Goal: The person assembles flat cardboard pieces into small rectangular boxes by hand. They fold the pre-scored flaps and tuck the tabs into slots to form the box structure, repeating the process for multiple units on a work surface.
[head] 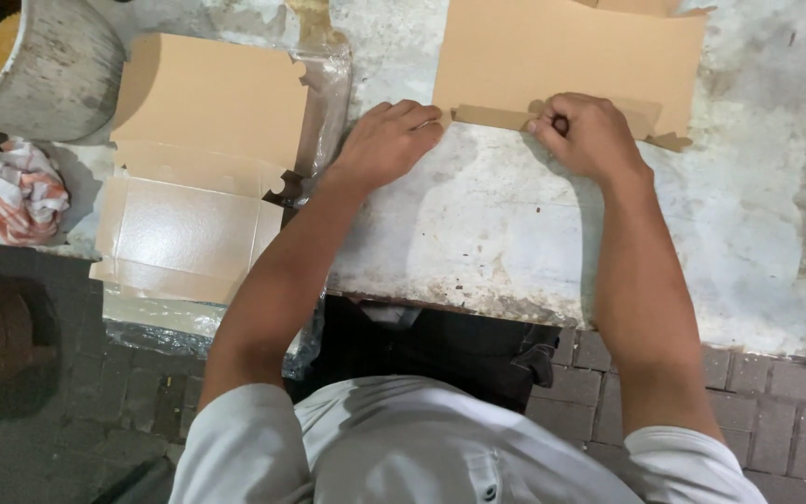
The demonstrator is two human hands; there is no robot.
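We see the flat brown cardboard sheet (571,56) at the worn grey worktop's (515,243) far edge, its folded flap running crosswise, our right hand (590,135) pinching it, our left hand (389,140) pressing flat, fingers together.

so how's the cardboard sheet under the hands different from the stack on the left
The cardboard sheet lies single on the bare table, its near flap pressed by the left hand and right hand. The stack sits untouched on clear plastic, overhanging the table edge. Both are flat brown cardboard.

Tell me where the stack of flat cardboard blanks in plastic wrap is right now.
In the head view, the wrapped stack of blanks lies at the table's left edge, left of the left hand, beside the grey bucket.
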